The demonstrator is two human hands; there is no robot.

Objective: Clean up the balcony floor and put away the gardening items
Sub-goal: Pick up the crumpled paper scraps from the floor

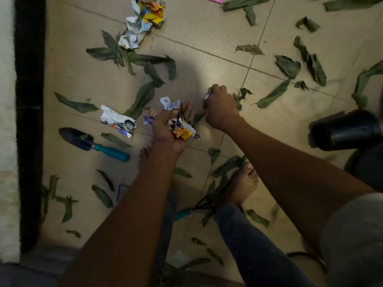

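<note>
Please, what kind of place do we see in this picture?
Probably a tiled balcony or patio floor used for gardening: beige floor tiles, many scattered leaves, a trowel and a black pot on its side.

Tiled floor (207,27), scattered leaves (143,96), crumpled paper (143,19), trowel (91,142)

Trowel (91,142) lies left of crumpled paper (118,121); pot (346,130) far right.
</note>
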